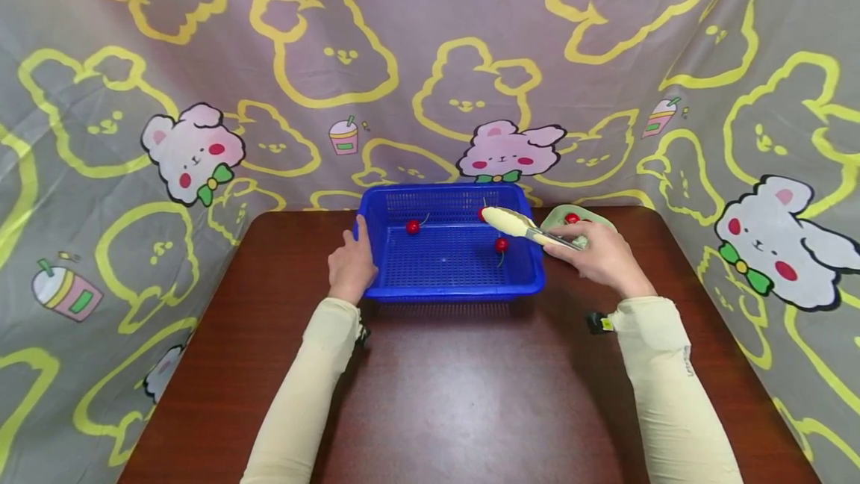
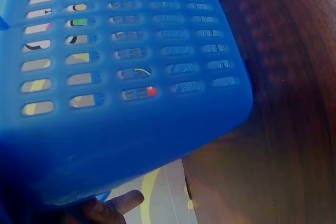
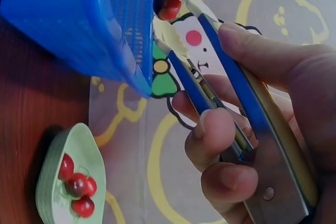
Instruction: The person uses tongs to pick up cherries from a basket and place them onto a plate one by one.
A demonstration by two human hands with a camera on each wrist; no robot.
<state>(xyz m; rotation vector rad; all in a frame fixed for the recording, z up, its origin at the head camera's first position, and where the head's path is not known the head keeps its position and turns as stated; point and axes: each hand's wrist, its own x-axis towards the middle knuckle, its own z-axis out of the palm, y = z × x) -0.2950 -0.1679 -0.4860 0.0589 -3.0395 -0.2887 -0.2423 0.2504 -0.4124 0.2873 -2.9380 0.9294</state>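
Observation:
My right hand [image 1: 594, 252] grips metal tongs [image 3: 241, 103] with cream tips, held over the right side of a blue plastic basket [image 1: 443, 291]. A red cherry [image 3: 168, 5] is right at the tong tips, which stand apart in the right wrist view. Two more cherries with stems lie inside the basket, one cherry [image 1: 413, 227] toward the left and another cherry [image 1: 501, 245] toward the right. My left hand [image 1: 352, 264] holds the basket's left rim. In the left wrist view, the basket wall hides most of that hand, and a fingertip [image 2: 128, 202] shows below it.
A pale green dish [image 3: 97, 156] with several cherries [image 3: 77, 184] stands just right of the basket, partly behind my right hand in the head view. The brown wooden table [image 1: 430, 394] extends toward me. Patterned cloth [image 1: 430, 36] hangs behind and at both sides.

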